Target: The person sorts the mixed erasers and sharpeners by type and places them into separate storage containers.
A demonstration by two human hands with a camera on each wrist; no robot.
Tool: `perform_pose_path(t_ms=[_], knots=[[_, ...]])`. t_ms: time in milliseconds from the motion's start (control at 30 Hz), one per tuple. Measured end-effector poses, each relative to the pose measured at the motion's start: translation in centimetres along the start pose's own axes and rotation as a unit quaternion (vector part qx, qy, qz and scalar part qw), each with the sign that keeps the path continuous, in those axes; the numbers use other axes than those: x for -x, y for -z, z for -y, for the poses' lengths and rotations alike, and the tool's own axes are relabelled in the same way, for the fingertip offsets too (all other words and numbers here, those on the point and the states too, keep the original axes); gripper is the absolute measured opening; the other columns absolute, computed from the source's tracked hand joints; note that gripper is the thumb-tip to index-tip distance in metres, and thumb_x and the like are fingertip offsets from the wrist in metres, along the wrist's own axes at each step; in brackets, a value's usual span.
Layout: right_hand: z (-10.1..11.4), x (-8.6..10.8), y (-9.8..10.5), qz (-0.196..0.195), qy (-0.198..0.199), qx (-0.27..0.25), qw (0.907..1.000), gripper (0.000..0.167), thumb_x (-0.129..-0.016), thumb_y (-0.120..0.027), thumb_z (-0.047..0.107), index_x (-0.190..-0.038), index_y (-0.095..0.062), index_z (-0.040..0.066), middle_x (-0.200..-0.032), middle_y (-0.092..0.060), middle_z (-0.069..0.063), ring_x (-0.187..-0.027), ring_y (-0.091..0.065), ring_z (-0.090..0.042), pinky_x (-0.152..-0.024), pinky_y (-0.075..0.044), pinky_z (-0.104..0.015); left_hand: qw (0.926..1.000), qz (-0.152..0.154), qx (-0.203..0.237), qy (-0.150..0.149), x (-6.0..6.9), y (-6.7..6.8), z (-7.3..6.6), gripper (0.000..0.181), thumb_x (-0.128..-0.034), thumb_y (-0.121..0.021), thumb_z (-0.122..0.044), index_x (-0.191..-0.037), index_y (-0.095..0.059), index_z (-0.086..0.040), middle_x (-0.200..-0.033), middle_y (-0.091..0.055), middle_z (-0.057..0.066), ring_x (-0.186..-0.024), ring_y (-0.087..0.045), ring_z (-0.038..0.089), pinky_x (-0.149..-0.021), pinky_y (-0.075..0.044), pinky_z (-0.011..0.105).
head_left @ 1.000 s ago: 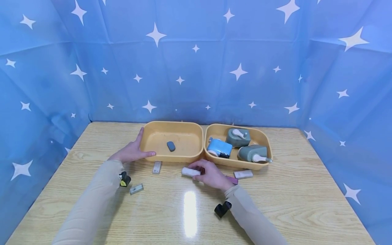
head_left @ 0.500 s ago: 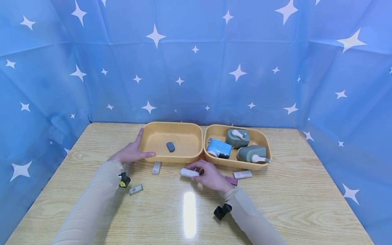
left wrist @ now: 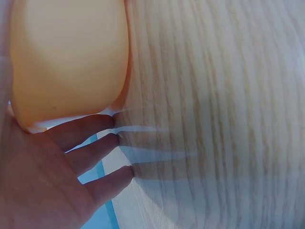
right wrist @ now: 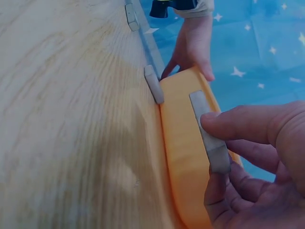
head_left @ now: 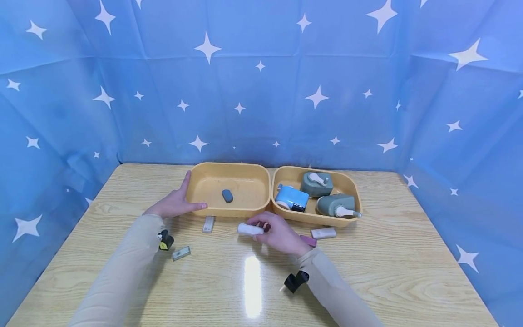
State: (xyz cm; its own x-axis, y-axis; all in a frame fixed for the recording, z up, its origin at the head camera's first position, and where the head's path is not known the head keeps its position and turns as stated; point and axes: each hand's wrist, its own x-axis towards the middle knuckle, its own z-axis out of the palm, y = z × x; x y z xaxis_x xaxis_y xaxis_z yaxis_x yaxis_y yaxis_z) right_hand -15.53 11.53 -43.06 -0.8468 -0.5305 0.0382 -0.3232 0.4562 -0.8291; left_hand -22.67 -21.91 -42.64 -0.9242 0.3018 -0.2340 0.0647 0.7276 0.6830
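Observation:
My right hand (head_left: 279, 233) pinches a white block-shaped eraser (head_left: 247, 229) between thumb and fingers. It holds the eraser (right wrist: 209, 136) up just in front of the left yellow tray (head_left: 243, 212). At that tray's left end, my left hand (head_left: 175, 203) lies with its thumb at the front rim and its index finger along the side. The left wrist view shows three fairly straight fingers (left wrist: 97, 148) beside the tray wall. A dark grey-blue eraser (head_left: 227, 196) lies inside this tray. A small whitish block (head_left: 209, 224) lies on the table near the tray's front.
The right yellow tray (head_left: 357, 190) holds a blue crank pencil sharpener (head_left: 293, 197) and two green ones, one a green sharpener (head_left: 337, 204). On the table lie another white block (head_left: 323, 233), a purple block (head_left: 308, 240) and a greyish block (head_left: 181, 253). A blue star-patterned cloth (head_left: 261, 113) surrounds the table.
My right hand has shifted slightly left with the white eraser, which appears a little higher now. My left hand keeps its place at the tray.

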Motion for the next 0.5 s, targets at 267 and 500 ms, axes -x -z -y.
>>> perform_pose_path(t_ms=[267, 500], knots=[[1.1, -0.3, 0.4, 0.001, 0.022, 0.018, 0.9996, 0.036, -0.081, -0.075, 0.002, -0.114, -0.069, 0.015, -0.099, -0.061, 0.005, -0.085, -0.055, -0.014, -0.073, -0.047, -0.033, 1.0000, 0.000, -0.003, -0.002, 0.0, 0.0, 0.1, 0.125, -0.0804, -0.070, -0.058, -0.150, 0.025, -0.016, -0.141, -0.029, 0.042, -0.127, -0.037, 0.053, -0.102, -0.031, 0.062], [1.9, -0.5, 1.1, 0.027, 0.040, 0.042, 0.9979, 0.034, -0.084, -0.072, 0.003, -0.116, -0.068, 0.015, -0.102, -0.060, 0.005, -0.089, -0.053, -0.015, -0.076, -0.046, -0.034, 1.0000, 0.000, -0.006, -0.003, -0.1, 0.0, 0.1, 0.125, -0.0801, -0.070, -0.059, -0.149, 0.027, -0.018, -0.141, -0.029, 0.042, -0.126, -0.038, 0.054, -0.102, -0.032, 0.062]])
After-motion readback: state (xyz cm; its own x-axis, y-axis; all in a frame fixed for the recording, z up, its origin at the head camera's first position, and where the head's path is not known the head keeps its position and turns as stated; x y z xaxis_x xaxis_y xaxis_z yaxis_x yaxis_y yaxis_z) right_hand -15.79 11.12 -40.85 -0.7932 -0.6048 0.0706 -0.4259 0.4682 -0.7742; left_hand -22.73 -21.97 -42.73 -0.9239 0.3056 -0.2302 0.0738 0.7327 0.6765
